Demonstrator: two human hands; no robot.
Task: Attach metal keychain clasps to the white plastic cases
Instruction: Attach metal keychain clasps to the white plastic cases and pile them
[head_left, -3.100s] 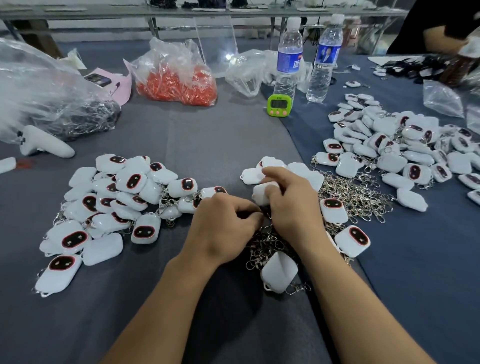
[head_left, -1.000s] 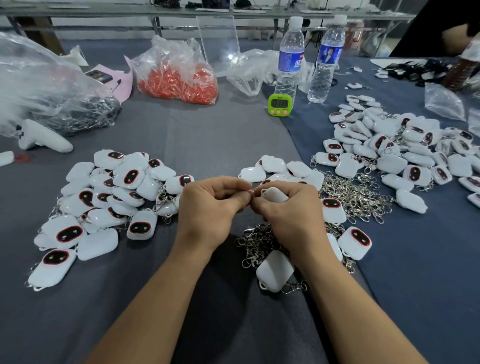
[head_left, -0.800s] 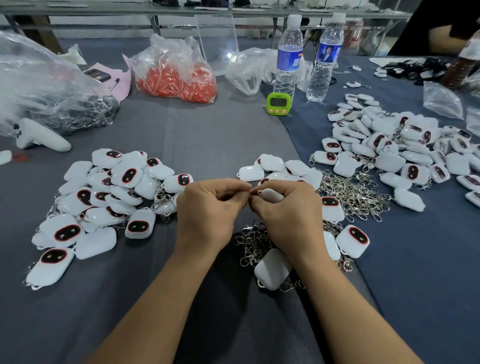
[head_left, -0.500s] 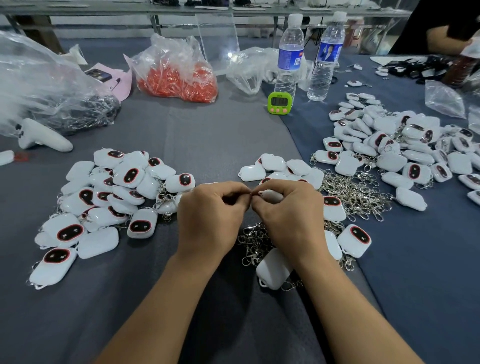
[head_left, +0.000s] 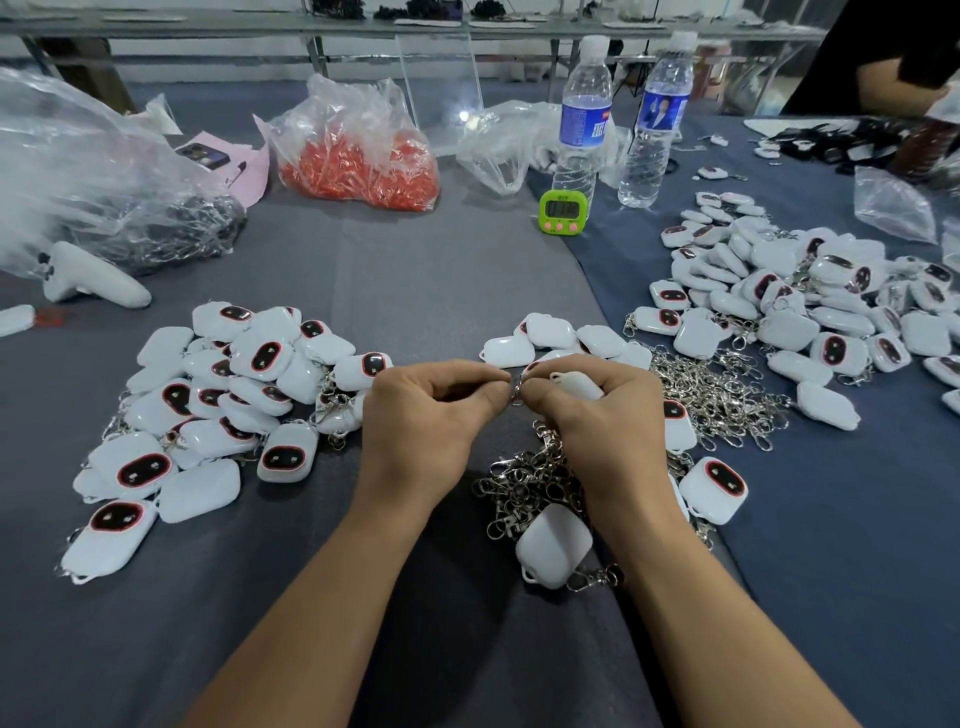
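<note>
1. Working just above the bench (head_left: 415, 291), with both hands raised and meeting thumb to thumb at the centre.
2. Pinching a small metal clasp (head_left: 516, 393) between thumb and forefinger of the left hand (head_left: 431, 415), with the other fingers curled in.
3. Cupping a white case (head_left: 577, 385) in the right hand (head_left: 597, 423), with fingers wrapped round it and the thumb tip pressed right up against the clasp.
4. Looks like the threading step: getting the ring of the clasp through the little loop on the case. Cannot tell whether it is through yet, with the join hidden behind the fingertips.
5. To do it well: grip the case firmly and turn its loop corner toward the left hand. Steady one hand against the other.
6. Open the ring only as far as needed. Feed it along the loop and avoid forcing it against thin plastic.
7. Finish with a light tug to prove the catch before letting go.
8. Then, probably, over to the finished heap (head_left: 234, 395) on the left, well apart from the loose clasps (head_left: 719, 397) on the right.
9. For the next one, plenty within reach: bare cases (head_left: 550, 338) just beyond the hands, plus a tangle of clasps (head_left: 524, 483) beside the right wrist.
</note>
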